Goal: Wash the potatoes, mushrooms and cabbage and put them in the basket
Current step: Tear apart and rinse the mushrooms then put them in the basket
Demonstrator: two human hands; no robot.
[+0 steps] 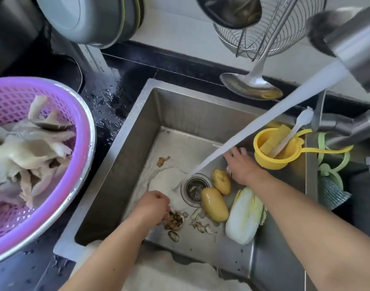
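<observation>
Steel sink (142, 131) set in wet black counter; tap water (264, 122) runs toward the drain (193, 189). We note two potatoes (214, 203) and the cabbage (245, 215) lying on the sink floor right of the drain. Left hand (152, 204) pinches a dirty mushroom scrap (175, 220). Right hand (239, 164) reaches down behind the potatoes; its grip we cannot tell. Washed mushrooms (26, 148) sit in the purple basket (83, 131) on the counter, left.

Two bare forearms, no sleeves, left grip (152, 204) and right grip (241, 166) ungloved.
</observation>
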